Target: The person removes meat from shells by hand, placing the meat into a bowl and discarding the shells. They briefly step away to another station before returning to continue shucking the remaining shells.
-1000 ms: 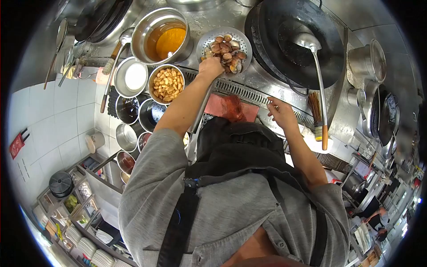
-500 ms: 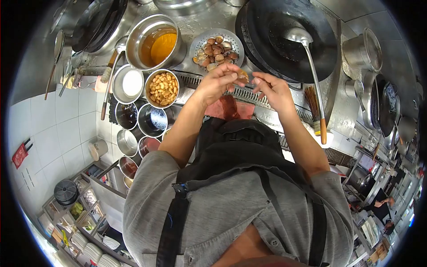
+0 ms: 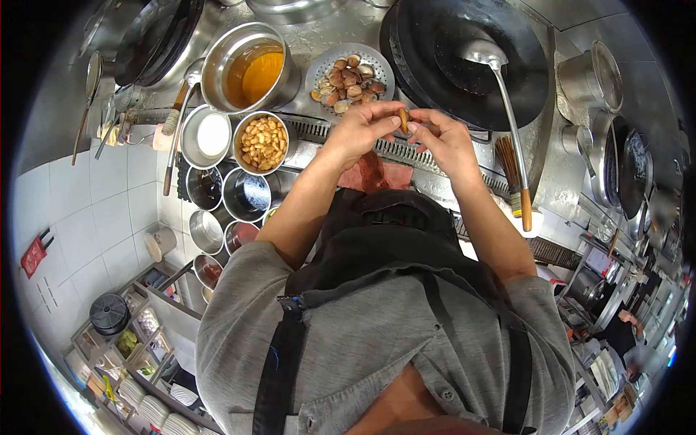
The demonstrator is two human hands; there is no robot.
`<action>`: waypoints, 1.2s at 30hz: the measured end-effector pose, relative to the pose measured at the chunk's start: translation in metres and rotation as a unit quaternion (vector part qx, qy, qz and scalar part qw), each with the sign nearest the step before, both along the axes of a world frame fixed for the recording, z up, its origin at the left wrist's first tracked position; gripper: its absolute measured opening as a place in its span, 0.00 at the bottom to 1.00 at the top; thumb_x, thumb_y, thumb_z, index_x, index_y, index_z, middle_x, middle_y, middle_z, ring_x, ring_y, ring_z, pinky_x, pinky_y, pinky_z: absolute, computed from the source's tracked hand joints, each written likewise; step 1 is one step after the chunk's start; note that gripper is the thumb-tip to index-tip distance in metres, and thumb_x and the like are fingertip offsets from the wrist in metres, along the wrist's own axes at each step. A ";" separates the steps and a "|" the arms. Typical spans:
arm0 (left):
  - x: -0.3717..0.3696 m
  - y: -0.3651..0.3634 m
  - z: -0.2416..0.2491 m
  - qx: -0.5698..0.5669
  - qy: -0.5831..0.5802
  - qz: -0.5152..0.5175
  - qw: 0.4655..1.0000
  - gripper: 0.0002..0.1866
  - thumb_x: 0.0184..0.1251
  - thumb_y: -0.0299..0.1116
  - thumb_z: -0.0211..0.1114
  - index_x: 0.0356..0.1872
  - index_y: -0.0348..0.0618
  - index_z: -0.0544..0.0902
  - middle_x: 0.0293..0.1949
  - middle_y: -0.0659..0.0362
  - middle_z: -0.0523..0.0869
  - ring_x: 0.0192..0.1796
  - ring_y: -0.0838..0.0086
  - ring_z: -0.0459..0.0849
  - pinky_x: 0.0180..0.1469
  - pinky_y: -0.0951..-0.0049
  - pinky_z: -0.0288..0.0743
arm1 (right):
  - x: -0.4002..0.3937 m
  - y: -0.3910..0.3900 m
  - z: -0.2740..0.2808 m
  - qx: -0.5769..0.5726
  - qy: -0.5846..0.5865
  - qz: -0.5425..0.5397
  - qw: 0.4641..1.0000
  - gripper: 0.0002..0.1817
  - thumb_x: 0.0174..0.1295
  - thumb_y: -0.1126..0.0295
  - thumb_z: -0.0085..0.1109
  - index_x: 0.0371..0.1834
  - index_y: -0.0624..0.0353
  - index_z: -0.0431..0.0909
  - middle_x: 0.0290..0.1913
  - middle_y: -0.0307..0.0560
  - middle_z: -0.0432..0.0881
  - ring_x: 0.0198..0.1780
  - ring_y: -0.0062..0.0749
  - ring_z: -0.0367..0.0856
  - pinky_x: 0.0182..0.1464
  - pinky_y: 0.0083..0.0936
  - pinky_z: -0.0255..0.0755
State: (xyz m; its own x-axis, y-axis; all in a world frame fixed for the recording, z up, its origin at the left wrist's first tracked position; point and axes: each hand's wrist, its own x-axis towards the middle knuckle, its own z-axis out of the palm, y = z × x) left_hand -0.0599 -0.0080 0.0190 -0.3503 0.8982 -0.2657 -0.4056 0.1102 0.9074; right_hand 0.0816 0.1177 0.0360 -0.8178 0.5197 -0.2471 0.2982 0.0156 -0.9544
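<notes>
Between my two hands is a small brown clam (image 3: pixel 404 121), seen edge on. My left hand (image 3: pixel 368 130) pinches it from the left with thumb and forefinger. From the right, the thumb and fingers of my right hand (image 3: pixel 439 137) close on the same clam. Just beyond my left hand lies a perforated steel strainer (image 3: pixel 314 80) with a heap of brown and pale clams (image 3: pixel 351 80) in it.
A black wok (image 3: pixel 449 43) with a ladle (image 3: pixel 510 109) resting in it stands at the right. To the left are a pot of amber liquid (image 3: pixel 290 76), a bowl of peeled nuts or cloves (image 3: pixel 263 143), a white-filled bowl (image 3: pixel 212 135) and several sauce pots. A brush (image 3: pixel 510 167) lies near the ladle handle.
My right hand has moved left and its fingers now meet the clam. The clam has turned edge on between both hands. The view has shifted slightly.
</notes>
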 end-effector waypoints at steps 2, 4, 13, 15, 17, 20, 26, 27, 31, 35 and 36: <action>0.000 0.000 0.001 -0.003 0.001 -0.002 1.000 0.17 0.67 0.30 0.62 0.55 0.36 0.79 0.44 0.58 0.85 0.43 0.78 0.81 0.43 0.77 0.75 | 0.000 0.000 0.001 -0.010 0.005 0.000 1.000 0.14 0.63 0.69 0.61 0.49 0.64 0.80 0.38 0.46 0.86 0.33 0.22 0.83 0.32 0.20 0.76; 0.001 0.000 0.001 -0.023 0.014 0.001 1.000 0.17 0.67 0.31 0.62 0.54 0.35 0.80 0.44 0.59 0.85 0.42 0.78 0.80 0.44 0.77 0.75 | 0.000 0.001 0.000 -0.008 0.000 0.004 1.000 0.14 0.63 0.69 0.61 0.49 0.64 0.80 0.38 0.46 0.86 0.33 0.22 0.83 0.32 0.20 0.76; 0.001 -0.001 -0.001 -0.048 0.041 0.006 0.998 0.17 0.66 0.31 0.63 0.55 0.35 0.79 0.45 0.58 0.85 0.41 0.79 0.80 0.44 0.78 0.75 | -0.002 0.001 -0.002 -0.010 0.001 0.012 1.000 0.15 0.63 0.68 0.62 0.49 0.66 0.80 0.38 0.47 0.86 0.35 0.23 0.84 0.33 0.21 0.77; 0.001 -0.001 -0.001 -0.046 0.045 0.004 0.998 0.18 0.66 0.30 0.63 0.55 0.35 0.79 0.45 0.58 0.85 0.41 0.78 0.80 0.43 0.78 0.75 | -0.001 0.002 -0.003 -0.008 0.002 0.015 1.000 0.15 0.63 0.68 0.62 0.49 0.66 0.80 0.38 0.48 0.86 0.35 0.24 0.84 0.34 0.22 0.77; 0.001 -0.002 -0.001 -0.043 0.049 0.001 0.998 0.18 0.66 0.30 0.64 0.55 0.34 0.78 0.45 0.58 0.85 0.41 0.78 0.81 0.43 0.77 0.75 | -0.001 0.003 -0.006 0.044 -0.005 0.035 0.998 0.16 0.61 0.68 0.62 0.49 0.67 0.79 0.39 0.51 0.86 0.36 0.28 0.85 0.36 0.26 0.78; 0.002 -0.002 0.000 -0.040 0.040 -0.011 0.998 0.18 0.65 0.30 0.64 0.55 0.33 0.78 0.45 0.58 0.85 0.42 0.78 0.82 0.44 0.77 0.76 | -0.003 0.000 -0.003 0.161 0.015 0.054 0.985 0.17 0.58 0.70 0.63 0.49 0.67 0.79 0.40 0.55 0.85 0.37 0.35 0.86 0.38 0.29 0.78; 0.006 0.002 -0.019 -0.043 0.091 -0.009 0.995 0.15 0.64 0.28 0.65 0.51 0.33 0.79 0.44 0.57 0.85 0.45 0.76 0.83 0.46 0.76 0.77 | -0.005 -0.007 -0.003 0.289 0.039 0.083 0.953 0.14 0.51 0.74 0.61 0.42 0.67 0.76 0.37 0.61 0.82 0.37 0.56 0.82 0.38 0.42 0.76; 0.008 0.002 -0.022 -0.052 0.102 -0.015 0.993 0.15 0.64 0.27 0.64 0.50 0.33 0.79 0.42 0.57 0.86 0.44 0.76 0.83 0.46 0.75 0.77 | -0.005 -0.008 -0.008 0.289 0.040 0.083 0.953 0.14 0.51 0.74 0.61 0.42 0.67 0.76 0.37 0.61 0.82 0.37 0.56 0.82 0.38 0.42 0.76; 0.015 0.001 -0.028 -0.113 0.131 -0.007 0.985 0.14 0.62 0.26 0.64 0.48 0.32 0.80 0.40 0.56 0.86 0.42 0.76 0.84 0.46 0.75 0.77 | -0.002 -0.014 -0.030 0.384 0.042 0.112 0.916 0.14 0.52 0.78 0.57 0.44 0.65 0.74 0.34 0.60 0.82 0.33 0.56 0.82 0.35 0.42 0.76; 0.022 -0.002 -0.051 -0.088 0.142 0.039 0.985 0.12 0.58 0.25 0.65 0.42 0.31 0.82 0.34 0.55 0.86 0.35 0.77 0.84 0.38 0.76 0.78 | -0.001 -0.015 -0.038 0.321 0.012 0.133 0.937 0.10 0.52 0.76 0.55 0.37 0.67 0.70 0.34 0.66 0.80 0.37 0.62 0.80 0.38 0.51 0.74; 0.023 -0.003 -0.049 -0.098 0.091 0.043 0.990 0.11 0.58 0.25 0.64 0.42 0.31 0.82 0.33 0.55 0.86 0.33 0.76 0.84 0.36 0.76 0.78 | -0.001 -0.014 -0.039 0.321 0.012 0.134 0.937 0.10 0.52 0.76 0.55 0.37 0.67 0.70 0.34 0.66 0.80 0.37 0.62 0.80 0.38 0.51 0.74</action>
